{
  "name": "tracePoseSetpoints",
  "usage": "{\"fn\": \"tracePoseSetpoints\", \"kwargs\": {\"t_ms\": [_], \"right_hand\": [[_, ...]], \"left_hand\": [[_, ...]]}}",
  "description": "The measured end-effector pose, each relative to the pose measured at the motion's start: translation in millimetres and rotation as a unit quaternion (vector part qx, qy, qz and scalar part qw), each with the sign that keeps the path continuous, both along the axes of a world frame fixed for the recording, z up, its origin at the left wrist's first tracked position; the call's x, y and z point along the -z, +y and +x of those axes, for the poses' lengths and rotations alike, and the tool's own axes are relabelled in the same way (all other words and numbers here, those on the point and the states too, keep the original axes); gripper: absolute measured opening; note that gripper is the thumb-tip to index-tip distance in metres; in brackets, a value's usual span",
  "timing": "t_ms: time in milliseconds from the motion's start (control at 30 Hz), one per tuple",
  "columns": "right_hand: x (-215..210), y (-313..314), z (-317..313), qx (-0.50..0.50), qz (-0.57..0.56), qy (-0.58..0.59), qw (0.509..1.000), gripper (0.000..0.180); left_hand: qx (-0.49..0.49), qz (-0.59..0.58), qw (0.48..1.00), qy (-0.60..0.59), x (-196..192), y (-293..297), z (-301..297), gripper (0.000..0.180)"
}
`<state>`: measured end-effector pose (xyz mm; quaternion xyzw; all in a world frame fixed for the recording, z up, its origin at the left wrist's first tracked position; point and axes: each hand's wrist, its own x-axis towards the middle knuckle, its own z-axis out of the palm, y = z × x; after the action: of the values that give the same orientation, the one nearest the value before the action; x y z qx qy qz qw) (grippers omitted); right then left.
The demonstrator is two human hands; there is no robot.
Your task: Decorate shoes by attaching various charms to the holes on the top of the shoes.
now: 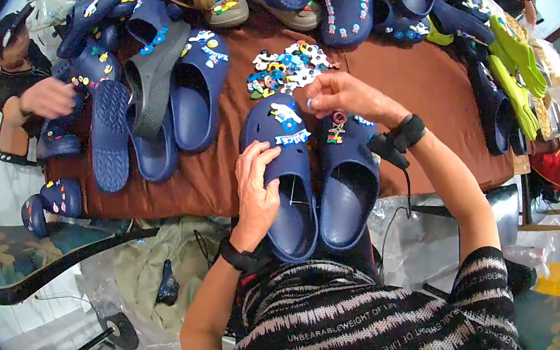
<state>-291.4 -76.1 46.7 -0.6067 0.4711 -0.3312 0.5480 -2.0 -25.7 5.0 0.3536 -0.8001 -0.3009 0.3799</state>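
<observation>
Two navy blue clogs lie side by side at the near edge of a brown table (416, 77). My left hand (257, 187) grips the left clog (291, 195) by its side and strap opening. My right hand (342, 93) hovers over the toe area between both clogs, fingers pinched, apparently on a small charm. The left clog carries white and blue charms on its toe. The right clog (347, 187) has a red and gold charm. A heap of colourful small charms (285, 68) lies just beyond my right hand.
Many more navy clogs (196, 90) and a grey one (153, 78) are spread across the table's far side. Green clogs (516, 70) lie at the right. Another person's hand (49, 97) works at the far left. A chair (26, 253) holds a clog pair.
</observation>
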Motion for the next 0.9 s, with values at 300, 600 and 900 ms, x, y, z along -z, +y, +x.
{"fn": "tracePoseSetpoints", "kwargs": {"t_ms": [300,600,900], "right_hand": [[-1,-34,-22,0.144,-0.111,0.425,0.887,0.024],[26,-78,-22,0.094,0.0,0.323,0.942,0.025],[-5,1,39,-0.143,-0.172,0.533,0.816,0.02]], "left_hand": [[-0.006,-0.006,1.0,-0.004,-3,1,1,0.058],[-0.01,0.006,1.0,-0.008,-3,2,2,0.058],[-0.015,0.004,1.0,-0.009,0,1,2,0.059]]}}
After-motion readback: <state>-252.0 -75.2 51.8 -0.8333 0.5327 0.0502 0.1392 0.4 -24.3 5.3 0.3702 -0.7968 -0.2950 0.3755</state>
